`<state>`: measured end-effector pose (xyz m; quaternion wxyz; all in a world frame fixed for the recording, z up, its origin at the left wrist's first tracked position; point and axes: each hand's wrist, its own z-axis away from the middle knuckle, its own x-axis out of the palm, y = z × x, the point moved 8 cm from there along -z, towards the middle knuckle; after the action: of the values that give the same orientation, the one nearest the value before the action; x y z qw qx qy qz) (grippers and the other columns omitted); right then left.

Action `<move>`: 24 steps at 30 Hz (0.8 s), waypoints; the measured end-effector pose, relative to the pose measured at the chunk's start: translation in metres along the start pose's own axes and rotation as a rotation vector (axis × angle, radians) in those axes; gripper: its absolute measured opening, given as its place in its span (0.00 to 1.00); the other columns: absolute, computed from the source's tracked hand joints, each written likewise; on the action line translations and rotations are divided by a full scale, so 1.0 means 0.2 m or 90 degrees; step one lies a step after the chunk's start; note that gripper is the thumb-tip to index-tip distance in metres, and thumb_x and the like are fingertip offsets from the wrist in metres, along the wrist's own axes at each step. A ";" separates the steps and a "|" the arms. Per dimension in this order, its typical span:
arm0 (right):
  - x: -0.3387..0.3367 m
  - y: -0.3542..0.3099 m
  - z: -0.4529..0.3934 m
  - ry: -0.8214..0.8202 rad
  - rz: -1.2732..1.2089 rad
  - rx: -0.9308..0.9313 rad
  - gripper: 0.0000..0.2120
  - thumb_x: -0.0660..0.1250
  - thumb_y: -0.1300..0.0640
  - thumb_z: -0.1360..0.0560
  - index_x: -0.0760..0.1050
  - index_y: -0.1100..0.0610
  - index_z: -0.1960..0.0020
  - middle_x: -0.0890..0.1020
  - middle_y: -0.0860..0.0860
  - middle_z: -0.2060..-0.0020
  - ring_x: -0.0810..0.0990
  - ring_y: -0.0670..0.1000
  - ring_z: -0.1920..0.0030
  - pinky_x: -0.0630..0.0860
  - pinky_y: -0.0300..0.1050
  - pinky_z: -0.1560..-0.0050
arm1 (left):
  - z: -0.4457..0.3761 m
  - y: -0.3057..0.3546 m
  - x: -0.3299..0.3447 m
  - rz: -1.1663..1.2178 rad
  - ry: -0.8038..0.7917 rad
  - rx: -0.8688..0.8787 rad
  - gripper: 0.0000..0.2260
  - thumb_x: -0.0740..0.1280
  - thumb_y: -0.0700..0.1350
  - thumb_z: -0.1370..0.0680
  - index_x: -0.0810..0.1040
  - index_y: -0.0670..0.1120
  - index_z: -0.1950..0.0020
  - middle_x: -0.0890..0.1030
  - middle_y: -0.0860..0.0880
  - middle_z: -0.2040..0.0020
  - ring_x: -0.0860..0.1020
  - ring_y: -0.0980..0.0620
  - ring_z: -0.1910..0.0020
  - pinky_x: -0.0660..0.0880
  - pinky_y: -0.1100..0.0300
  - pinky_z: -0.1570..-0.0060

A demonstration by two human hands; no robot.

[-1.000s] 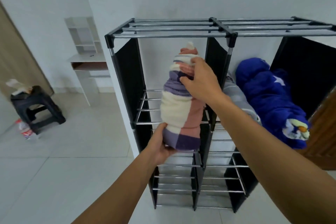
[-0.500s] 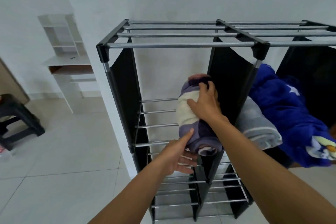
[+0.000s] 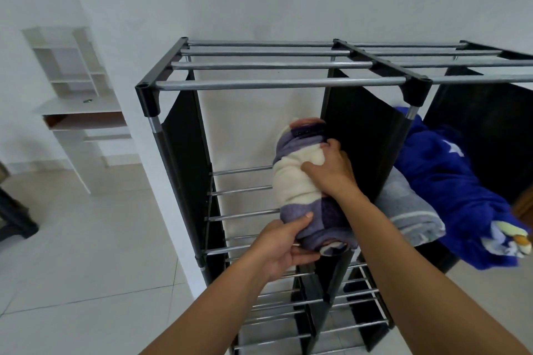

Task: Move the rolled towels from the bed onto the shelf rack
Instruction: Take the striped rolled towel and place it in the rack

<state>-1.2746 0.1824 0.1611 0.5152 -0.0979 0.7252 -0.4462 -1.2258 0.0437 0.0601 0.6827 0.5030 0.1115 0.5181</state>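
A rolled towel (image 3: pixel 294 181) in purple, cream and pink bands lies on the metal bars of the shelf rack (image 3: pixel 277 85), in the upper left compartment against the black divider. My right hand (image 3: pixel 331 173) presses on its top. My left hand (image 3: pixel 281 245) grips its near end from below. A rolled grey towel (image 3: pixel 409 210) and a bundled blue towel (image 3: pixel 450 181) lie in the compartment to the right.
The rack stands against a white wall, with lower tiers of bars (image 3: pixel 288 305) beneath. A white desk with shelves (image 3: pixel 78 106) is at the left. A black stool (image 3: pixel 14 219) shows at the left edge. Pale floor tiles spread to the left.
The striped towel went from upright in front of the rack to lying on the upper left shelf. My left hand has closed on its near end and my view has moved closer.
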 end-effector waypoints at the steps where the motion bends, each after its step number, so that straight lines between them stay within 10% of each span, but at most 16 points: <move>1: -0.02 -0.03 0.00 0.016 -0.007 -0.010 0.36 0.69 0.51 0.30 0.57 0.56 0.28 0.68 0.61 0.33 0.69 0.63 0.34 0.68 0.52 0.35 | -0.01 0.03 -0.01 -0.005 0.004 0.013 0.18 0.66 0.48 0.22 0.73 0.41 0.36 0.82 0.40 0.51 0.82 0.46 0.62 0.82 0.55 0.63; 19: 0.07 0.05 0.21 -0.010 0.117 -0.123 0.34 0.61 0.48 0.23 0.51 0.53 0.23 0.52 0.50 0.22 0.56 0.56 0.24 0.59 0.49 0.26 | -0.03 0.00 -0.05 -0.184 0.055 0.039 0.23 0.63 0.60 0.23 0.73 0.46 0.36 0.83 0.40 0.47 0.82 0.45 0.59 0.83 0.52 0.63; 24: 0.02 0.16 0.52 0.003 0.074 -0.147 0.29 0.63 0.52 0.23 0.60 0.56 0.25 0.62 0.54 0.25 0.62 0.53 0.26 0.61 0.47 0.27 | 0.05 -0.06 -0.10 -0.171 0.136 0.203 0.13 0.63 0.54 0.22 0.73 0.48 0.43 0.81 0.45 0.62 0.81 0.52 0.71 0.81 0.54 0.69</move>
<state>-1.1790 0.1413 0.1259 0.5241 -0.1131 0.7772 -0.3295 -1.2201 0.0216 0.0472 0.6416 0.5273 0.3297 0.4490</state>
